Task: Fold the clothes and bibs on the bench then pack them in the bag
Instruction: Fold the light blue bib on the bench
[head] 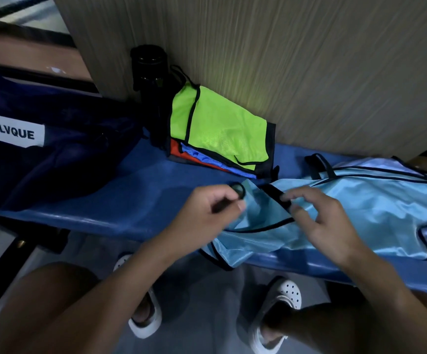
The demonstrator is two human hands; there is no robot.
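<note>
Head view, close down over bench [105, 208]

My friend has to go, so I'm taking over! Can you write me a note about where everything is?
The left hand pinches the light blue bib by its black trim; the right hand pinches it too. It lies unfolded on the bench.
Done: folded stack, green on top, by the wall.
Left: fold this bib, pack all in the navy bag.

Wearer, seen from the head view. Left hand [212, 208] and right hand [319, 221] are bare, forearms likewise. Knees and shins are uncovered. Footwear: white moulded slip-on clogs, left clog [144, 321] and right clog [285, 292], each with a rounded toe, round vent holes on top and a thick pale sole.
</note>
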